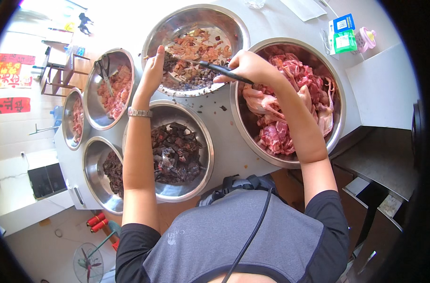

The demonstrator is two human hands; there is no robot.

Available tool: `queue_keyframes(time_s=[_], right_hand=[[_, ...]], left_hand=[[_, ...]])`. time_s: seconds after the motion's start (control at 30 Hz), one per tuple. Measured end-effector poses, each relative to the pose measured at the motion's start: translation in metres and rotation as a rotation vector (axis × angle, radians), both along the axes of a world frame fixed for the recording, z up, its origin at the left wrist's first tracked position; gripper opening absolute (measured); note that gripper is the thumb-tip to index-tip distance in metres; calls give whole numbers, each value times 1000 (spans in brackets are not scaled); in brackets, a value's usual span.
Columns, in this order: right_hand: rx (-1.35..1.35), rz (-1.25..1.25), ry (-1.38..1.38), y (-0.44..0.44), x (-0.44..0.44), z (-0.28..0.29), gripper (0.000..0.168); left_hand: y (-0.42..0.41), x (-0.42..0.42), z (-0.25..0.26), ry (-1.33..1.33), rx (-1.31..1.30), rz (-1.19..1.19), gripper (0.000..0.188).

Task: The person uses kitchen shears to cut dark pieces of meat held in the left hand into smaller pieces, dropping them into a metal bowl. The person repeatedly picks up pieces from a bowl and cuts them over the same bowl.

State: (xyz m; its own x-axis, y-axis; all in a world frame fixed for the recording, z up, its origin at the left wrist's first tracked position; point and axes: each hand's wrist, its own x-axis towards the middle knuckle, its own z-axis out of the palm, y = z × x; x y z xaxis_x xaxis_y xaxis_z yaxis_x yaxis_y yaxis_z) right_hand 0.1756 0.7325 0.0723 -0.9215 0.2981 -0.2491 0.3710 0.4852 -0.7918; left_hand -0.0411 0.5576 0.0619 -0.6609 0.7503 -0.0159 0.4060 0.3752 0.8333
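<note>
My right hand point(252, 69) grips a pair of black-handled scissors point(223, 69), blades pointing left toward my other hand. My left hand point(152, 76), with a metal-band watch point(140, 112) at the wrist, holds a dark clump of food point(169, 62) beside the blade tips; its fingers partly hide the grip. Both hands are over the far steel bowl point(197, 10), which contains pale orange chopped pieces point(200, 44) and small dark bits point(197, 82). Below my left forearm a steel bowl point(208, 152) holds dark, shrivelled pieces point(176, 152). Raw meat and poultry point(278, 136) fill the large bowl point(238, 123) under my right forearm.
Left on the white table point(229, 148) stand a bowl point(124, 122) of pale pink meat with other scissors point(103, 72), a smaller meat bowl point(67, 136), and a bowl point(94, 177) of dark pieces. A pink cup point(365, 39) and code cards point(343, 33) are far right. Dark crumbs point(200, 106) dot the table.
</note>
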Motion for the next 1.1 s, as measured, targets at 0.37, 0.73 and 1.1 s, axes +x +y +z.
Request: queue_keyframes(time_s=[0.37,0.73,1.1], right_hand=[[31,-48,-28,-4,-1,1,60],[10,-101,2,-2,-2,-2,59],[12,-55,8,-5,0,5,59]], left_hand=[[3,6,5,109,-95,-73,71],[0,4,0,132,-41,-48,68],[-3,-4,-7,-14,-39,32,61]])
